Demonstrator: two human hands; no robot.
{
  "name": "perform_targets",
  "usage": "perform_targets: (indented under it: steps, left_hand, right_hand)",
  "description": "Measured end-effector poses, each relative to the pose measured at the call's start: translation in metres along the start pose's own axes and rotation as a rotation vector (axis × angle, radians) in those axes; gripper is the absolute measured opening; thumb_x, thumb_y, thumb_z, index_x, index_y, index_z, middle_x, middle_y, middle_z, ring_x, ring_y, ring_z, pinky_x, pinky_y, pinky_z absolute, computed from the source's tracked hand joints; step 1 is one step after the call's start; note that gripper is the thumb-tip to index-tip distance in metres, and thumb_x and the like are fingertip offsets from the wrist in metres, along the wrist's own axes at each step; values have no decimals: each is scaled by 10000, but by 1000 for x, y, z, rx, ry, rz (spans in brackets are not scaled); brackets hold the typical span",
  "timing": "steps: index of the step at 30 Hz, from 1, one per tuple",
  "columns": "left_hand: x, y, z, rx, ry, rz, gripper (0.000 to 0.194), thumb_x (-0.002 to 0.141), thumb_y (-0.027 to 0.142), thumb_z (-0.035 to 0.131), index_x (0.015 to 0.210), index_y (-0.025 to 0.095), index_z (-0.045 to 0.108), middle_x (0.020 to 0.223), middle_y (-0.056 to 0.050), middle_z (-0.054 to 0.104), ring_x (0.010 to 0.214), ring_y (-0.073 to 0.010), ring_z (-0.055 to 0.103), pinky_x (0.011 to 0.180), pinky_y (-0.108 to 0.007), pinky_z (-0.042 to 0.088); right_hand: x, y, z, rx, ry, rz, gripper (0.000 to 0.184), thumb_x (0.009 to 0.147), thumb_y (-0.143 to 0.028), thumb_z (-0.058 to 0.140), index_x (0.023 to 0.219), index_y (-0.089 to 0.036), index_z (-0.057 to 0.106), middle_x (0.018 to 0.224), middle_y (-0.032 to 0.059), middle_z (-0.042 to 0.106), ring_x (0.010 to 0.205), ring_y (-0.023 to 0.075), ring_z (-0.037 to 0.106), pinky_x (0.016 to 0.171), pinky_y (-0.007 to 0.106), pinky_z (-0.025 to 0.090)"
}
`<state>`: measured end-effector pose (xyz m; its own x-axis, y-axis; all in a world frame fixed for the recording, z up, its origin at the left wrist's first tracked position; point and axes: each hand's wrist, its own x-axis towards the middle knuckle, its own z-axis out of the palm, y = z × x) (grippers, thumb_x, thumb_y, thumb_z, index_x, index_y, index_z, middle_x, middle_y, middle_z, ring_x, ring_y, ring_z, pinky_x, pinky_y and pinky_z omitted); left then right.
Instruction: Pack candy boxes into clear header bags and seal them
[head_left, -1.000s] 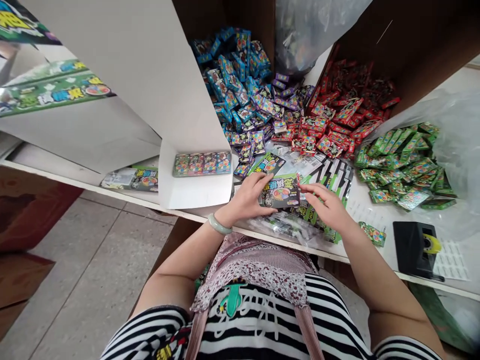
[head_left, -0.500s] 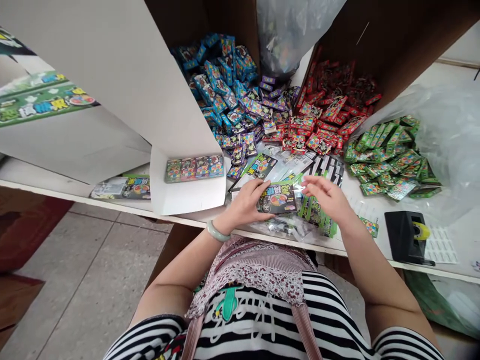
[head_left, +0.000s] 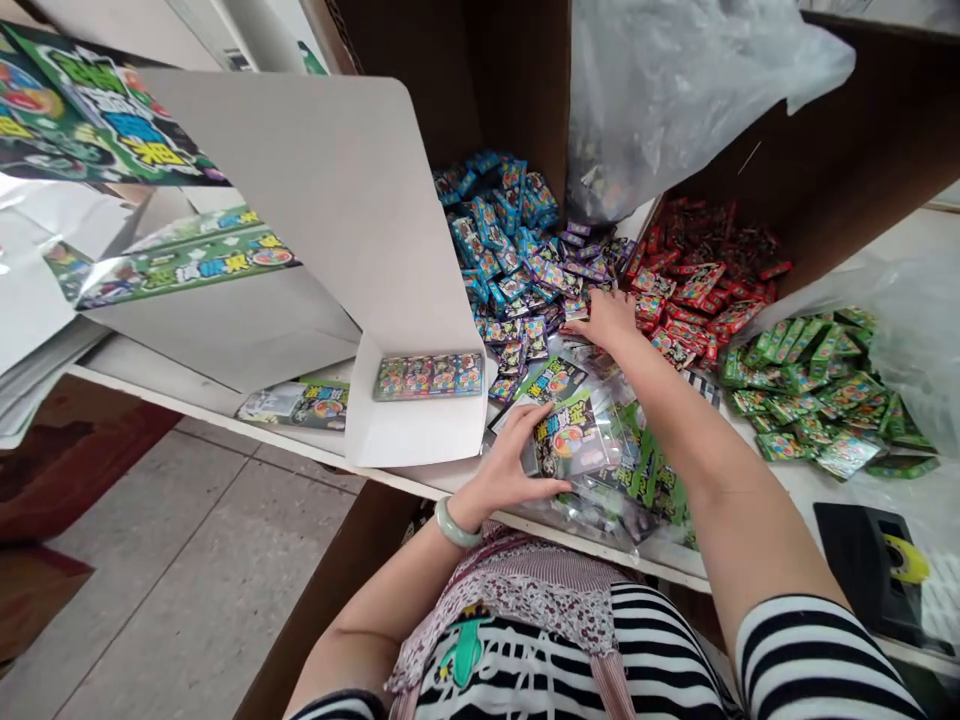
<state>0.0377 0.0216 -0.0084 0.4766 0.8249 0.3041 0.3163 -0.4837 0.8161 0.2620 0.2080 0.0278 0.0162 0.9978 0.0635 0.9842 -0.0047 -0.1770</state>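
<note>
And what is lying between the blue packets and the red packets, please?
In the head view, purple packets lie between them; the right hand is there too.

grey speckled floor tiles with dark joints fill the lower left, beneath a white tabletop. a reddish carton sits at far left; shadowed brown cardboard walls rise at upper right, under pale light.
</note>
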Motion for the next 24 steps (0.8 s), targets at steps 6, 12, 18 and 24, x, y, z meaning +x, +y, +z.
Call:
perform_targets:
  steps: [6, 12, 18, 24]
  left_hand:
    - [4, -2, 14, 129, -32, -90, 1005, 714, 638, 787, 1520, 223, 354, 1377, -183, 493, 1299, -363, 520, 1120, -580, 446]
    - [12, -4, 37, 324, -181, -35, 1028, 637, 569, 870, 1468, 142, 442, 1315, -228, 543, 1256, -424, 528, 1084, -643, 420]
    - [34, 5, 26, -15, -25, -79, 838, 767, 684, 715, 1401, 168, 531, 1341, -199, 580, 1280, -352, 548, 1111, -585, 428]
    - [57, 36, 28, -578, -148, -303, 528, 878, 518, 661, 1271, 165, 660, 1052, -94, 724, 799, -154, 655, 722, -300, 561]
  right_hand:
    - [3, -4, 10, 22, 87, 29, 491, 852, -361, 661, 1249, -74, 623, 1233, 236, 665, 1206, 405, 553, 1072, 537, 346]
    - [-69, 53, -25, 590, 95, -25, 566, 733, -294, 705, 1284, -186, 629, 1311, 121, 657, 1182, 327, 613, 1036, 481, 471]
    - [-169, 79, -56, 1129, -126, 19, 514, 756, -396, 747, 1247, -285, 641, 1200, 23, 698, 1030, 244, 672, 915, 406, 548]
    - [-215, 66, -63, 1126, -188, -62, 512, 786, -380, 751, 1267, -273, 615, 1073, 26, 707, 907, 218, 665, 814, 362, 551]
